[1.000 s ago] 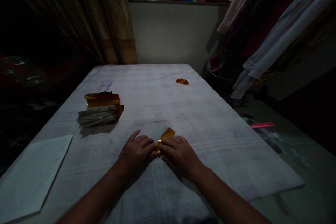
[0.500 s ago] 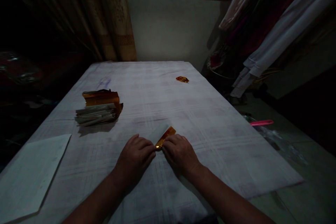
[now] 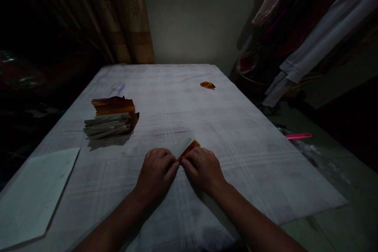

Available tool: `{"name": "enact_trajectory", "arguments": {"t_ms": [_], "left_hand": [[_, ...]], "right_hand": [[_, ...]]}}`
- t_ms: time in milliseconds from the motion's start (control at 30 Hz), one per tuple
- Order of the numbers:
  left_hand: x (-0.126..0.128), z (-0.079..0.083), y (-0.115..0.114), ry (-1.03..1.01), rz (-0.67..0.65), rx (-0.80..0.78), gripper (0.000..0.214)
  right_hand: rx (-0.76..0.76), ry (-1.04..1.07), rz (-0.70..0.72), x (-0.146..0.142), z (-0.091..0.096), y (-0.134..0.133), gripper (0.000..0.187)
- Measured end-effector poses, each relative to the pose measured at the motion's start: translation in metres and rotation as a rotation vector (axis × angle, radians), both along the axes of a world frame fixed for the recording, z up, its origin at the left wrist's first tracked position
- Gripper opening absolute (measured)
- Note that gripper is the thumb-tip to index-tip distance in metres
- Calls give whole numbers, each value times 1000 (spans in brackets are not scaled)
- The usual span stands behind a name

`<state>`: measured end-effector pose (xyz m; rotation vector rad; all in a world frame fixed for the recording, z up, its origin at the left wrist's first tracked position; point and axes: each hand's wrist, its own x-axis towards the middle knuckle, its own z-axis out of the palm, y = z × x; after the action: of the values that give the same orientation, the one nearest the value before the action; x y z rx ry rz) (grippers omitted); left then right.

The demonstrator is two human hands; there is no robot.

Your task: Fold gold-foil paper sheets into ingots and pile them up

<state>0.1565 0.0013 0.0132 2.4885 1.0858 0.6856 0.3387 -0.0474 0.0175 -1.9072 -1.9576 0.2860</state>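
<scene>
A small sheet of gold foil paper (image 3: 189,148), pale on its other face, lies near the front middle of the table, partly folded over. My left hand (image 3: 158,168) pinches its near left corner. Close beside it, my right hand (image 3: 204,167) grips the gold folded edge, fingers curled and thumb pressed in. The fingers hide much of the near end. To the left sits a stack of gold-and-grey foil sheets (image 3: 110,126), bent over on itself. Farther back on the right lies a folded gold foil piece (image 3: 208,85).
A checked pale cloth covers the table (image 3: 165,98). A large white sheet (image 3: 38,193) lies at its left edge. Clothes (image 3: 319,43) hang at the right; a pink-handled thing (image 3: 299,136) and clear plastic (image 3: 327,165) are beyond the right edge. A curtain (image 3: 130,19) hangs behind.
My left hand's fingers have curled in more tightly at the foil's corner, and less gold shows between the hands. The view has shifted slightly.
</scene>
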Motion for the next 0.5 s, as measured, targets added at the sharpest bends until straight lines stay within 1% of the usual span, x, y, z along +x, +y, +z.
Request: {"name": "enact_trajectory", "arguments": {"t_ms": [133, 267, 500], "left_hand": [[2, 1, 0, 6, 26, 1, 20], [4, 1, -1, 7, 50, 19, 19], [5, 2, -2, 30, 73, 2, 16]], "right_hand": [[-25, -4, -32, -1, 0, 3, 12], [14, -7, -48, -2, -2, 6, 12], [57, 4, -66, -3, -7, 5, 13]]}}
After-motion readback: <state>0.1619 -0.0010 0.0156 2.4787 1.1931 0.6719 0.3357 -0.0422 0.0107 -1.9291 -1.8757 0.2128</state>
